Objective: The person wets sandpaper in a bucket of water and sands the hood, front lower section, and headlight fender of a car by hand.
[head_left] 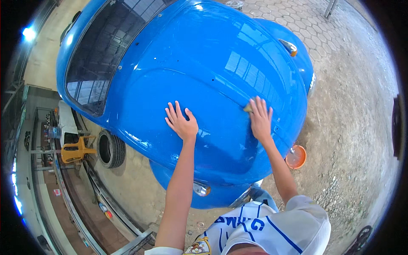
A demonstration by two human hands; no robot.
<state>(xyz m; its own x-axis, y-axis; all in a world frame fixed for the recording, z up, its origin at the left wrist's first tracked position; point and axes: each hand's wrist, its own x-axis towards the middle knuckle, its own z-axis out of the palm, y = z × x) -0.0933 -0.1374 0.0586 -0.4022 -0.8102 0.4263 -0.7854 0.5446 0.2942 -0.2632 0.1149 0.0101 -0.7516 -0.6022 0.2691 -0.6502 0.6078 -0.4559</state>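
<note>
The blue car [170, 110] fills the middle of the view and reaches up to 12 o'clock. The left hand [182, 123] lies flat on its smooth, shiny top, near the middle, and its grip is spread wide with nothing in it. At 3 o'clock from it, the right hand [260, 121] is on the car too, a bit blurry. A small yellow-brown piece [247, 108] pokes out at its 10 o'clock side. The right grip has its fingers close together, but I cannot tell if it pinches the piece or just presses it down. An orange bucket [303, 158] is on the ground, between 4 and 5 o'clock from the right hand. A black tire [120, 148] stands at 8 o'clock from the left hand, and a yellow chair [73, 153] is at 9 o'clock from the tire.
</note>
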